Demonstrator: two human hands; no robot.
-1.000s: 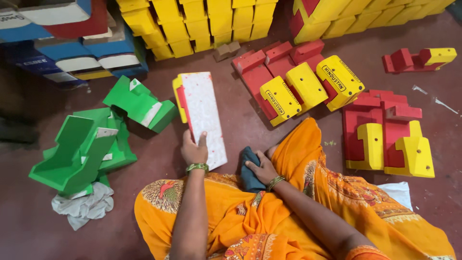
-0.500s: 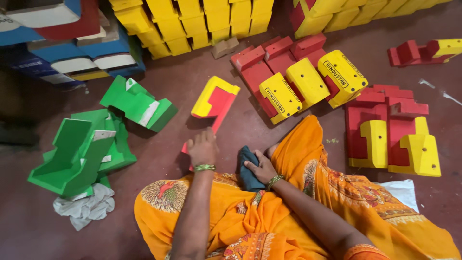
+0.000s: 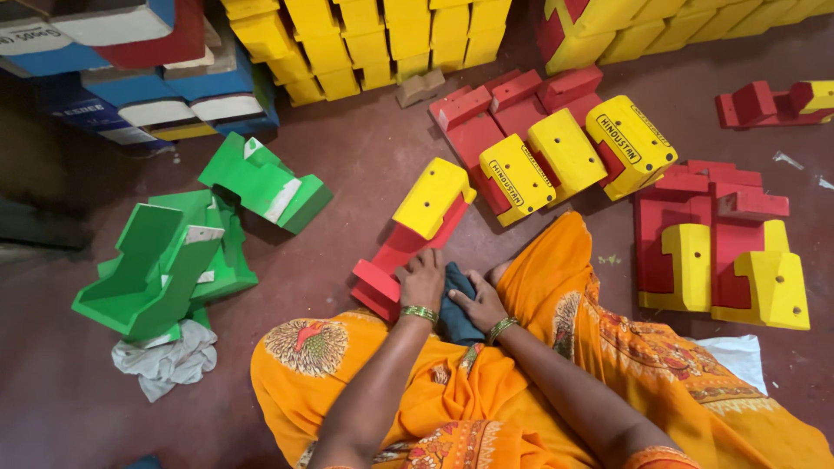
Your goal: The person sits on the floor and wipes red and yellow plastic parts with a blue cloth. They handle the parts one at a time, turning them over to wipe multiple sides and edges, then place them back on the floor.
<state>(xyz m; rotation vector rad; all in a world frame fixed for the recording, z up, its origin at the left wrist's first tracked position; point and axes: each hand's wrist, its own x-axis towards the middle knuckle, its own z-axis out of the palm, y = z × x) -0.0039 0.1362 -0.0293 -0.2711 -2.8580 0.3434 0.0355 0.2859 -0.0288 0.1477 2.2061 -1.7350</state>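
Observation:
A red and yellow wooden block [image 3: 417, 221] lies on the dark red floor in front of me, yellow end pointing away. My left hand [image 3: 423, 280] rests on its near red end, fingers curled over it. My right hand [image 3: 479, 303] presses a dark blue cloth [image 3: 453, 304] that lies between both hands, against my orange-clad lap. Both wrists wear bangles.
Several finished red and yellow blocks [image 3: 556, 148] lie ahead and another group [image 3: 721, 252] to the right. Green blocks [image 3: 174, 252] are piled at the left with a grey rag [image 3: 165, 360]. Stacks of yellow blocks [image 3: 373, 39] and blue-red ones [image 3: 130, 61] line the back.
The block, earlier standing with its white underside up, has been turned over and laid flat with its painted face up. My left hand moved to its near red end; the right stayed on the cloth.

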